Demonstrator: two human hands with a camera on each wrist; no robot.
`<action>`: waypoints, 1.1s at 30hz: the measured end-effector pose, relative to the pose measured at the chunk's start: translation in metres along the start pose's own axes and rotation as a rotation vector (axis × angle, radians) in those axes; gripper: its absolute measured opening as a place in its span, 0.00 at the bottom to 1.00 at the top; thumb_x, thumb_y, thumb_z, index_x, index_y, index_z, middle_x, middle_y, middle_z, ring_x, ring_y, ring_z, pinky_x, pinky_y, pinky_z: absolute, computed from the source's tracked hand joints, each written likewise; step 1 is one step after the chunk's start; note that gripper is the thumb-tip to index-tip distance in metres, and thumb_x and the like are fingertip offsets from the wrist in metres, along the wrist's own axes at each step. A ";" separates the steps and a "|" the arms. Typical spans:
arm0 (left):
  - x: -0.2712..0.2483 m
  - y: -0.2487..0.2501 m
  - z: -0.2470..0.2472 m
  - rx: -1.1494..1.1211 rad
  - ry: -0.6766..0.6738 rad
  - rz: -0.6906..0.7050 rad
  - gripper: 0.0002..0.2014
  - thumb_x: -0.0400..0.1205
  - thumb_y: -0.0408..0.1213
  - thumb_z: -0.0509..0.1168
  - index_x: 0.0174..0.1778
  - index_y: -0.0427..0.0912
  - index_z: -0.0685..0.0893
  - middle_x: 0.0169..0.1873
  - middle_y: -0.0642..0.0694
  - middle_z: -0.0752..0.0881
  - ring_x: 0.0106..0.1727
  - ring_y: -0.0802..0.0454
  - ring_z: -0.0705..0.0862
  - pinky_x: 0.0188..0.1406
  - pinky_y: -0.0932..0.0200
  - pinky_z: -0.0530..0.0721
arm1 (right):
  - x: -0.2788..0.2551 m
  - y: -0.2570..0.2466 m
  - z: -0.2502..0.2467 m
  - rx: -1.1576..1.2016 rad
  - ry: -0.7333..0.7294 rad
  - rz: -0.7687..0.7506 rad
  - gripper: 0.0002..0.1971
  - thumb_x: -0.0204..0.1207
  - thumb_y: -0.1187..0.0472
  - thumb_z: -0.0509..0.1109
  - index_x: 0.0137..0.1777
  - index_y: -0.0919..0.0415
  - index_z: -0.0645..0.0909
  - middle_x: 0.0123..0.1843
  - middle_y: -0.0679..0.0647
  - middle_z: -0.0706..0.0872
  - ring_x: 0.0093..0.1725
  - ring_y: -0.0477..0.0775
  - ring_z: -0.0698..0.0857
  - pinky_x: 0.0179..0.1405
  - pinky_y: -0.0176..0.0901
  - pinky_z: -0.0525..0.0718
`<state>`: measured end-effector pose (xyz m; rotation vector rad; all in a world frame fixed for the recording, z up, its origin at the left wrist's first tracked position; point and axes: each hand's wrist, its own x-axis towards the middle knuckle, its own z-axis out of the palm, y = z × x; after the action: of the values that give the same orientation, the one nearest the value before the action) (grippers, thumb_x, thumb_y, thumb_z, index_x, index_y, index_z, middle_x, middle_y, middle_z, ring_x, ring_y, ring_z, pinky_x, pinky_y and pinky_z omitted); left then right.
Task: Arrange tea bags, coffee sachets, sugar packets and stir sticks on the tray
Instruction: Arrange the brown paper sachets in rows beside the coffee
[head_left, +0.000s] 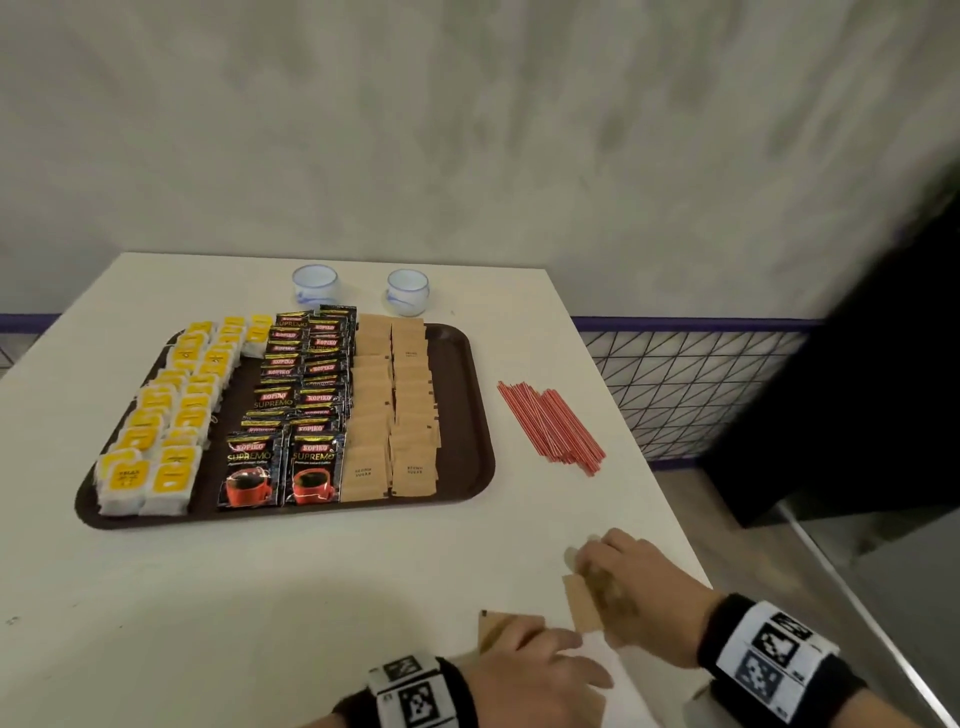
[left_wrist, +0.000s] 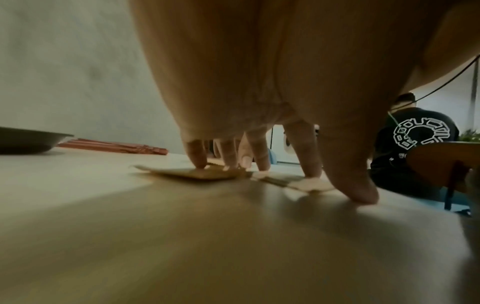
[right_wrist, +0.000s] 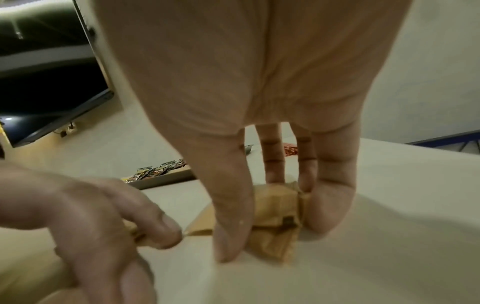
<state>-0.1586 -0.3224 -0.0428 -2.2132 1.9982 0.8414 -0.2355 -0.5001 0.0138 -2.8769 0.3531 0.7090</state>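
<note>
While my right hand (right_wrist: 262, 207) pinches loose sugar packets (right_wrist: 275, 222) and my left hand (head_left: 524, 670) presses another flat, next comes carrying them to the tray (head_left: 467, 415).

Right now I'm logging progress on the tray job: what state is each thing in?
tray: on table, right strip bare
tea bags: lined up on tray
coffee sachets: lined up on tray
sugar packets: lined up on tray
loose sugar packets: on table, under both hands
stir sticks: bundled on table, off tray
cups: upright behind tray
left hand: pressing a packet
right hand: gripping packets
</note>
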 end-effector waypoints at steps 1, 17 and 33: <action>0.009 -0.005 0.004 0.065 0.065 -0.033 0.14 0.81 0.61 0.43 0.53 0.75 0.73 0.57 0.70 0.71 0.58 0.70 0.68 0.64 0.65 0.58 | 0.001 -0.002 -0.001 0.012 -0.014 0.009 0.25 0.71 0.64 0.71 0.67 0.53 0.69 0.54 0.44 0.67 0.51 0.47 0.66 0.53 0.39 0.68; -0.059 -0.086 -0.022 -0.174 0.205 -0.094 0.08 0.82 0.35 0.60 0.55 0.47 0.78 0.44 0.55 0.67 0.49 0.54 0.71 0.38 0.75 0.62 | 0.061 -0.047 -0.013 0.491 0.070 -0.061 0.16 0.81 0.65 0.63 0.35 0.44 0.69 0.38 0.42 0.78 0.40 0.42 0.80 0.37 0.30 0.73; -0.090 -0.109 -0.038 -0.496 0.389 -0.271 0.08 0.80 0.43 0.66 0.44 0.62 0.74 0.51 0.60 0.77 0.45 0.67 0.77 0.48 0.75 0.74 | 0.134 -0.085 -0.049 1.224 0.281 0.026 0.08 0.81 0.72 0.64 0.52 0.59 0.76 0.53 0.57 0.88 0.53 0.57 0.89 0.42 0.44 0.89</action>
<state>-0.0451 -0.2367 -0.0080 -3.0458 1.6837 1.0213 -0.0765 -0.4541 0.0017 -1.7703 0.5879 -0.0035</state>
